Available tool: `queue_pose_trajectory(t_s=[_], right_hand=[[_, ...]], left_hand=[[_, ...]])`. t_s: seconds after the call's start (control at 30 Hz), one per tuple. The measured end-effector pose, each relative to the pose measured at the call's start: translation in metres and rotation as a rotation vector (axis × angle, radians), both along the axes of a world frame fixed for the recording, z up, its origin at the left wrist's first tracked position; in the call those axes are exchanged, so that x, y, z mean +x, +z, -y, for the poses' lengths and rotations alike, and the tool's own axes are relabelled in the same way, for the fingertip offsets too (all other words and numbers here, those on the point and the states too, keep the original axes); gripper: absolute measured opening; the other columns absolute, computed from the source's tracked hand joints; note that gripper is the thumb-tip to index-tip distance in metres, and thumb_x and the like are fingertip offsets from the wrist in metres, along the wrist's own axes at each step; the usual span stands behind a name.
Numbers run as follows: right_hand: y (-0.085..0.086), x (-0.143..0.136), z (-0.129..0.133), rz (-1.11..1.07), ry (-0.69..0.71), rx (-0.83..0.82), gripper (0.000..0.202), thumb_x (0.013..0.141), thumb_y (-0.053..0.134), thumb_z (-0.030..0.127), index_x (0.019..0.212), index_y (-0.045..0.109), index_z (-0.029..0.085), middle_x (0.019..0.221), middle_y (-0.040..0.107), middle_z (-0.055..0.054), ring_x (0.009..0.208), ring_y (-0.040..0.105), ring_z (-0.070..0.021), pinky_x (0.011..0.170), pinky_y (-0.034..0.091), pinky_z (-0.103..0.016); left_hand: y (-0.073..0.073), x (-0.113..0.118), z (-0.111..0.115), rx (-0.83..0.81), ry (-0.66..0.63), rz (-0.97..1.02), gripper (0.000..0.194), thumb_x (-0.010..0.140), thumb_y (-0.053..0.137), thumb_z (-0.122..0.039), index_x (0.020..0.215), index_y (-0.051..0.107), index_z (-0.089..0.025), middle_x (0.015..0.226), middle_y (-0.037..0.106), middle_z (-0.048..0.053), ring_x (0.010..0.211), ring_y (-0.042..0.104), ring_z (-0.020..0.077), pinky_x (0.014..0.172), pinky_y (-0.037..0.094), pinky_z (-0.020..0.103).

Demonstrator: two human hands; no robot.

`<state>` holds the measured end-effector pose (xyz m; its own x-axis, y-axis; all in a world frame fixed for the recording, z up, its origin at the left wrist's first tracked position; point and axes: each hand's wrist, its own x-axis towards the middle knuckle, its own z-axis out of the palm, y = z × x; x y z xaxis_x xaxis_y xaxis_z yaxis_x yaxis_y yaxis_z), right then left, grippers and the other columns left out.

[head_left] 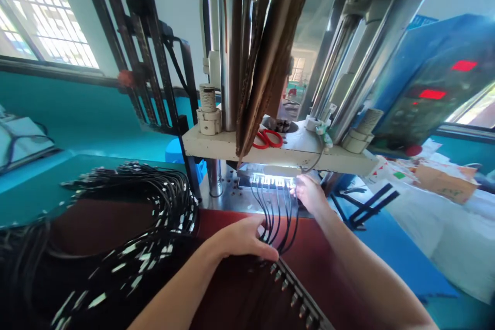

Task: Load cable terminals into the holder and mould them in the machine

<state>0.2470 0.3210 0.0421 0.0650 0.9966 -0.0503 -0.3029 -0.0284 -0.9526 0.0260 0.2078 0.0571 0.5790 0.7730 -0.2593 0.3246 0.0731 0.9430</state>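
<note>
Cardboard sheet point(276, 46) obscures press point(229, 62) | red-handled scissors point(266, 139) on platen point(211, 144) | left hand point(247, 240) at black cables point(278, 209), right hand point(310, 195) at lit connectors point(266, 180); grips indiscernible

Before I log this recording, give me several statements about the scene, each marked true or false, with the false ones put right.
1. The right hand is at the brightly lit row beneath the machine's white plate. True.
2. A pair of scissors lies on the blue surface at the right. False: the red-handled scissors are on the white plate.
3. Thin black cables run from the lit row down toward the left hand. True.
4. The large cable bundle lies to the right of both hands. False: the large bundle is to their left.
5. The control box shows red-lit displays. True.
</note>
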Motion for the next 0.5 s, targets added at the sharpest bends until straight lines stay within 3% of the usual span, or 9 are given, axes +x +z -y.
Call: queue_pose_trajectory(t_s=[0.07, 0.2, 0.33, 0.5], right_hand=[[0.004, 0.0, 0.023, -0.05, -0.011, -0.013, 0.018, 0.065, 0.064, 0.031, 0.076, 0.057, 0.018, 0.061, 0.064, -0.002, 0.044, 0.059, -0.0154, 0.038, 0.044, -0.023], [0.017, -0.006, 0.063, -0.128, -0.051, 0.05, 0.022, 0.063, 0.069, 0.034, 0.076, 0.06, 0.017, 0.061, 0.063, 0.002, 0.046, 0.06, -0.0136, 0.043, 0.048, -0.022], [0.029, -0.012, 0.088, -0.15, -0.047, 0.117, 0.024, 0.063, 0.071, 0.036, 0.073, 0.061, 0.018, 0.06, 0.061, 0.003, 0.047, 0.059, -0.0124, 0.046, 0.05, -0.022], [0.03, -0.007, 0.104, -0.179, -0.022, 0.099, 0.023, 0.062, 0.071, 0.035, 0.073, 0.06, 0.017, 0.058, 0.061, 0.003, 0.045, 0.058, -0.0115, 0.04, 0.046, -0.02]], left_hand=[[-0.009, 0.008, 0.005, -0.243, -0.002, 0.241, 0.055, 0.058, 0.073, -0.037, 0.101, 0.048, -0.013, 0.071, 0.062, 0.003, 0.062, 0.057, 0.0159, 0.057, 0.039, 0.025], [-0.018, 0.027, 0.016, -0.571, 0.066, 0.652, 0.053, 0.058, 0.075, -0.024, 0.103, 0.049, -0.013, 0.09, 0.064, 0.012, 0.083, 0.062, 0.0213, 0.072, 0.043, 0.03], [-0.014, 0.042, 0.027, -0.594, -0.104, 0.716, 0.035, 0.068, 0.067, -0.033, 0.093, 0.055, -0.01, 0.077, 0.064, 0.012, 0.073, 0.063, 0.0214, 0.064, 0.043, 0.029], [-0.011, 0.051, 0.048, -0.582, -0.026, 0.65, 0.027, 0.074, 0.061, -0.037, 0.081, 0.057, -0.011, 0.054, 0.048, -0.001, 0.043, 0.046, 0.0085, 0.045, 0.036, 0.022]])
